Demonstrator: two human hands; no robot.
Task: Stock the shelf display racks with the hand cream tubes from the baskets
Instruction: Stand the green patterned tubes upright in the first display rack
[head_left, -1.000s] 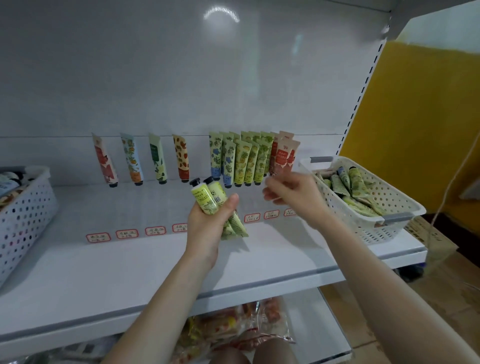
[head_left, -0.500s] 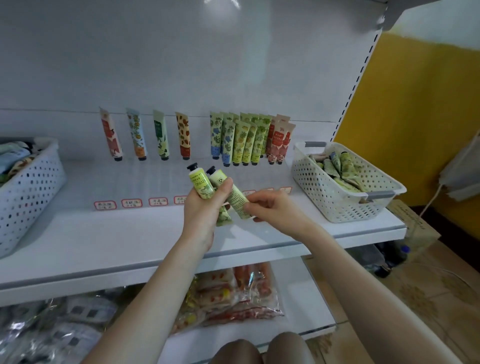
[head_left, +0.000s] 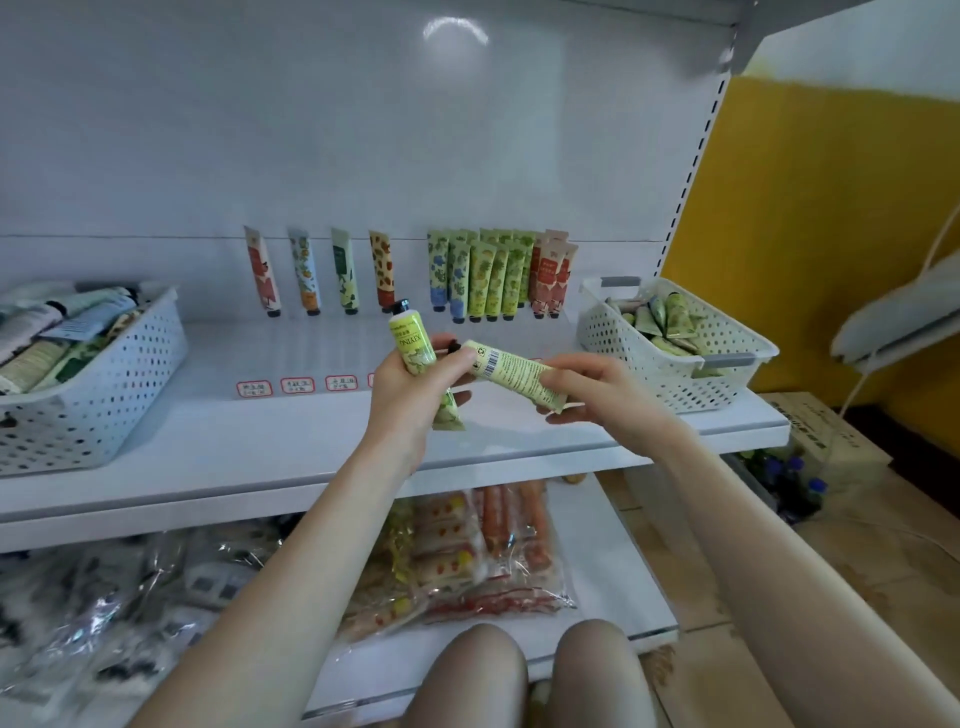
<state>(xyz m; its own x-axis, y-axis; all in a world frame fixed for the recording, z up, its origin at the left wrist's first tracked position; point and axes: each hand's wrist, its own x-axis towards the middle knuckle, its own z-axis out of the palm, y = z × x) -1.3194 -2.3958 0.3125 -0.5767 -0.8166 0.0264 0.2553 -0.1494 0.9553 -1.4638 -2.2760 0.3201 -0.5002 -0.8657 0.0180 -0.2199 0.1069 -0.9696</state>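
My left hand (head_left: 410, 395) grips an upright lime-green hand cream tube (head_left: 413, 345) with a black cap on top. My right hand (head_left: 597, 392) pinches the crimped end of a second green tube (head_left: 511, 370), which lies sideways between both hands with its barcode side up and its cap toward the left hand. Behind them, a row of hand cream tubes (head_left: 488, 275) stands cap-down in the display rack at the back of the white shelf (head_left: 260, 441). A white basket (head_left: 727, 353) on the right holds several green tubes.
A second white basket (head_left: 104, 395) of mixed tubes sits at the shelf's left end. Price labels (head_left: 296, 385) lie in a line across the shelf. The lower shelf carries plastic-wrapped packets (head_left: 467, 561). A yellow wall (head_left: 831, 234) stands to the right. My knees show at the bottom.
My right hand came back from the rack to my left hand and drew one of the two green tubes out sideways. The left hand now holds one tube.
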